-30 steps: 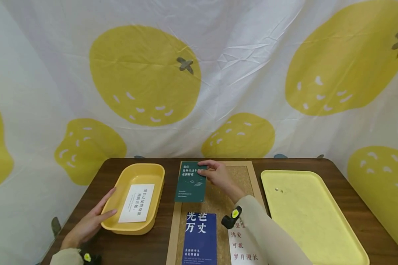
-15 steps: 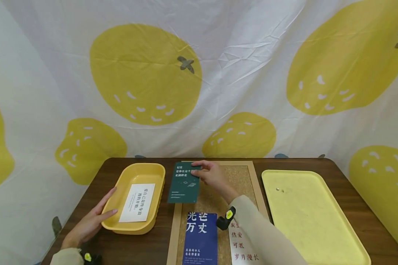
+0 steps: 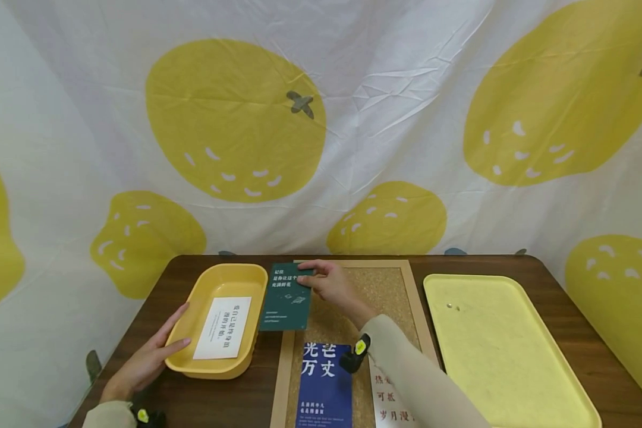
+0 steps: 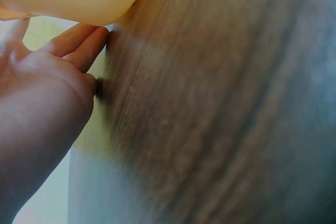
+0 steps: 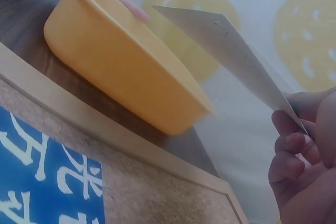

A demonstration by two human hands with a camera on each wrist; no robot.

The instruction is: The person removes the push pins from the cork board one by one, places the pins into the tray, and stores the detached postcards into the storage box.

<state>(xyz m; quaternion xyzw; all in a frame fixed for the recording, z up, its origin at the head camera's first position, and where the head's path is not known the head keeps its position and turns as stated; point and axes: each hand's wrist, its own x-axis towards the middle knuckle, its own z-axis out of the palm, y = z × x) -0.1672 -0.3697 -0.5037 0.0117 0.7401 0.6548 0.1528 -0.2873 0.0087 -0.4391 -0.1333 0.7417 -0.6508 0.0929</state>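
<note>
A dark green card (image 3: pixel 286 306) with white Chinese lettering hangs from my right hand (image 3: pixel 338 292), which pinches its upper right edge between thumb and fingers. The card is tilted above the left edge of the framed corkboard (image 3: pixel 358 324), close to the basin's right side. In the right wrist view its pale back (image 5: pixel 239 56) shows. My left hand (image 3: pixel 144 359) holds the yellow plastic basin (image 3: pixel 219 373) at its left rim, thumb over the rim and fingers along the outside. Inside the basin lies a white card (image 3: pixel 222 327) with dark print.
On the corkboard lie a blue card (image 3: pixel 323 392) and a white card with red lettering (image 3: pixel 389 395), partly covered by the right sleeve. A pale yellow tray (image 3: pixel 503 351) stands at the right with small pins (image 3: pixel 452 307) in it. Behind the table hangs a fruit-print curtain (image 3: pixel 385 119).
My right hand has carried the green card leftward, from over the corkboard toward the basin. The left hand and the basin have stayed in place.
</note>
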